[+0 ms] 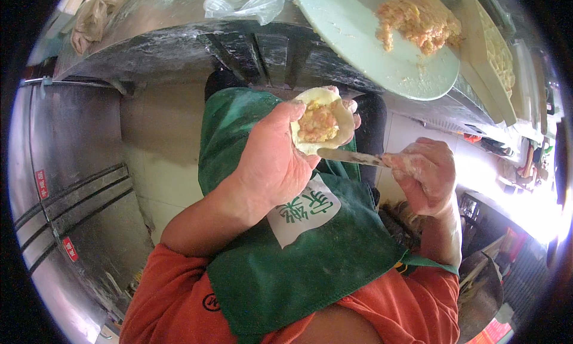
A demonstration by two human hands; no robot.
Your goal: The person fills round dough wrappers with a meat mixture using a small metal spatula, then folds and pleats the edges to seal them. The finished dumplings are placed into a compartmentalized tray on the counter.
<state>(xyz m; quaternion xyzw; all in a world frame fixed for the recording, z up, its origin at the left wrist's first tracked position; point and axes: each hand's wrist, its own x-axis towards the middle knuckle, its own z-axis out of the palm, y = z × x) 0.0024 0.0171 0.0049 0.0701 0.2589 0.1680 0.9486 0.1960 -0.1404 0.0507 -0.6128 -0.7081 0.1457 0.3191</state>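
Above my lap, my left hand cradles a round dough wrapper, its thumb on the near rim and its fingertips showing past the far one. A mound of pinkish minced filling with yellowish bits lies in the wrapper's middle. My floury right hand grips one end of a flat, narrow spatula. The tip of that tool is at the wrapper's lower edge; whether they touch I cannot tell. More minced filling is heaped on a large pale green plate at the upper right.
The plate overhangs the edge of a flour-dusted metal worktable. A clear plastic bag lies there, with a brownish bag further left. Beside the plate stands a pale tray of whitish pieces. A steel cabinet flanks my left.
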